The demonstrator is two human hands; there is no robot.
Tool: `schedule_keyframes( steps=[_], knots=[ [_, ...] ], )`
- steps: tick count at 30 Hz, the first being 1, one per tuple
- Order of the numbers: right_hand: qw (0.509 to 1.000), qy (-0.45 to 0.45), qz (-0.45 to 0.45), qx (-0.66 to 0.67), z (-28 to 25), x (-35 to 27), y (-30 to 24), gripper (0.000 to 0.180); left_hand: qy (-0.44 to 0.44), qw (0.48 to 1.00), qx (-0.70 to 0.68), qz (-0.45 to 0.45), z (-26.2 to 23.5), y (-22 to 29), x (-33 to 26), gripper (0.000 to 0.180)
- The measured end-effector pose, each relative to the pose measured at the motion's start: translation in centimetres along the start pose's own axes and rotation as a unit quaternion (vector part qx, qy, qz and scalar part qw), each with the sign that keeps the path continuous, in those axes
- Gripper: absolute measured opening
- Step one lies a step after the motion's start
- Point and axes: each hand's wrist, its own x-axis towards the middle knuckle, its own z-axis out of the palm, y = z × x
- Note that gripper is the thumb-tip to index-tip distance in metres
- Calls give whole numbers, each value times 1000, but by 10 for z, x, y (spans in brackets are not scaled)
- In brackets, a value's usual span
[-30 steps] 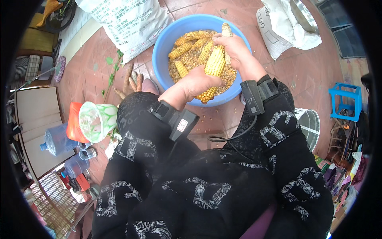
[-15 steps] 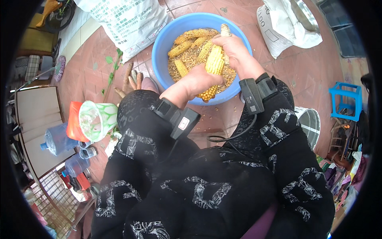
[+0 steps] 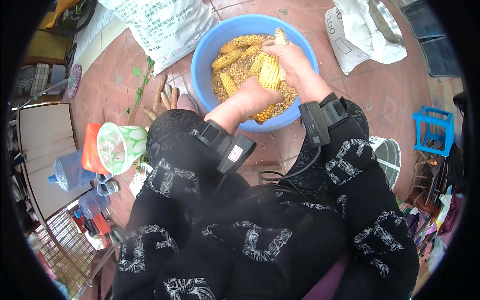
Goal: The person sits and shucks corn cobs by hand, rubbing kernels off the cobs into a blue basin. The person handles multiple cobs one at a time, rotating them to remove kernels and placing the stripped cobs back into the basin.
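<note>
My left hand [image 3: 254, 98] is closed around a yellow ear of corn [image 3: 270, 74], which slants over the near part of a blue tub [image 3: 201, 75]. Closed too, my right hand [image 3: 291, 61] grips a pale corncob [image 3: 281, 37] whose end sticks out past my fingers. The cob lies against the ear's right side; where they touch is partly hidden by my fingers. Beneath my hands, loose kernels [image 3: 239, 73] cover the tub's bottom. Several more ears of corn [image 3: 226, 60] rest on them, toward the tub's left and far side.
A printed white sack [image 3: 165, 32] stands beyond the tub at left, an open white sack [image 3: 352, 40] at right. Stripped cobs [image 3: 166, 96] lie by my left foot. Left of my knee is a green-white bin [image 3: 117, 147]; far right, a blue stool [image 3: 434, 131].
Both hands stay over the tub with the same ear and cob. The right hand and cob have shifted slightly left and up, and the ear's lower end is more covered by my left hand.
</note>
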Motion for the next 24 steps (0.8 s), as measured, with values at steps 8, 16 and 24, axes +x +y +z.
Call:
schedule_keyframes(
  steps=[8, 16, 24],
  knots=[
    [1000, 15, 15, -2, -2, 1, -1, 19, -34, 998, -49, -11, 2, -3, -6, 54],
    [999, -21, 4, -41, 7, -6, 0, 19, -5, 999, -43, 10, -5, 1, 2, 47],
    [998, 53, 14, -17, 0, 13, 7, 19, -26, 998, -49, 0, 4, 0, -9, 51]
  ],
)
